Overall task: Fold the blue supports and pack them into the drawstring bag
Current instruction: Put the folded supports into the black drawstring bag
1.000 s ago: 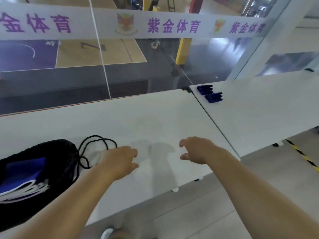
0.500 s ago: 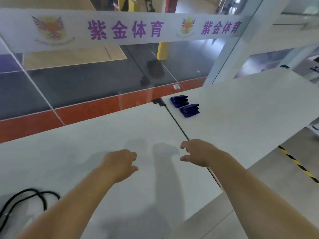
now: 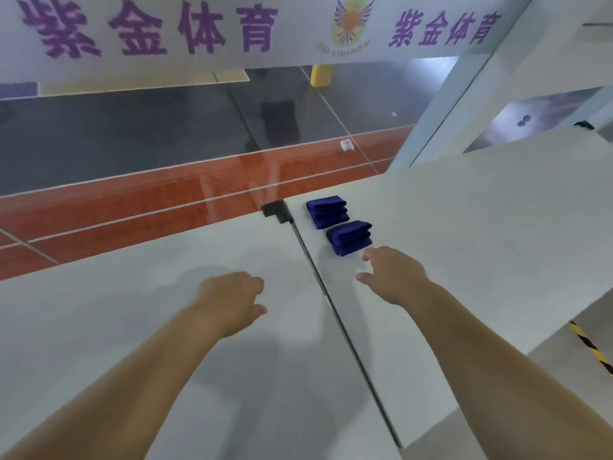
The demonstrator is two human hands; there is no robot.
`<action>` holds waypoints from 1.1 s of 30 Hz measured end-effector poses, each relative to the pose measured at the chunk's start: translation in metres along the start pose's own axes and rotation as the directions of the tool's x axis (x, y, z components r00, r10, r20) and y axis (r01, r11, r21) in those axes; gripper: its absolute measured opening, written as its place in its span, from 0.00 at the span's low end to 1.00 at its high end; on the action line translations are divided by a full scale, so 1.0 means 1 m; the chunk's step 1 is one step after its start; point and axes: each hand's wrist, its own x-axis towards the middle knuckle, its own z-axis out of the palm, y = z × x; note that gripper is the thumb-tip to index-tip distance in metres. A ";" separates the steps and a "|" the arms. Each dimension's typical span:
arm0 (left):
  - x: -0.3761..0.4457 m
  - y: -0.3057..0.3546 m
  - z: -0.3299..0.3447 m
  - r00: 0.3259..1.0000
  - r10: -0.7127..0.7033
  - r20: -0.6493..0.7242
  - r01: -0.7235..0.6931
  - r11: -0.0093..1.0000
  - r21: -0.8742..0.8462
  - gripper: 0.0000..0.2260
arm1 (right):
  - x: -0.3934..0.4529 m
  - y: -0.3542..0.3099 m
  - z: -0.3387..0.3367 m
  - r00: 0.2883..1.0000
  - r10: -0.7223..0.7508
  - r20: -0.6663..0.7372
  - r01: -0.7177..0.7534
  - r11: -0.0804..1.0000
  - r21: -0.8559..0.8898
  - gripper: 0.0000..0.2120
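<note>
Two folded blue supports lie on the right white table near its far left corner: the nearer support and the farther support. My right hand hovers just in front of the nearer one, fingers loosely spread, holding nothing and a little short of it. My left hand hangs over the left table with loosely curled fingers, empty. The drawstring bag is out of view.
Two white tables meet at a dark seam running between my arms. A glass wall with a purple-lettered banner stands right behind the tables. Yellow-black floor tape shows past the right table's near edge.
The view has swung right, so the bag and its cord have left the frame. Both hands moved toward the blue supports; my right hand has crossed the seam and is close to the nearer one.
</note>
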 end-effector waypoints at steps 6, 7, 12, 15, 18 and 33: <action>0.039 0.035 0.001 0.989 -0.150 -0.014 0.146 0.979 -0.140 0.17 | 0.068 0.029 -0.002 0.949 -0.270 -0.161 0.270 0.963 -0.028 0.24; 0.044 0.040 0.001 0.985 -0.171 -0.018 0.166 0.973 -0.160 0.17 | 0.078 0.033 0.000 0.935 -0.317 -0.158 0.314 0.949 -0.040 0.26; 0.072 0.061 0.000 0.969 -0.245 -0.036 0.230 0.944 -0.235 0.17 | 0.112 0.043 0.016 0.869 -0.493 -0.053 0.488 0.869 -0.086 0.20; 0.092 0.075 -0.007 0.965 -0.250 -0.080 0.222 0.939 -0.261 0.17 | 0.116 0.054 0.024 0.842 -0.530 -0.104 0.528 0.848 -0.049 0.15; 0.113 0.087 -0.017 0.960 -0.238 -0.148 0.187 0.936 -0.298 0.18 | 0.115 0.069 0.027 0.859 -0.492 -0.138 0.494 0.869 -0.024 0.14; 0.189 0.108 -0.008 0.958 -0.178 -0.226 0.111 0.953 -0.281 0.23 | 0.116 0.103 0.033 0.926 -0.374 -0.053 0.378 0.922 0.090 0.16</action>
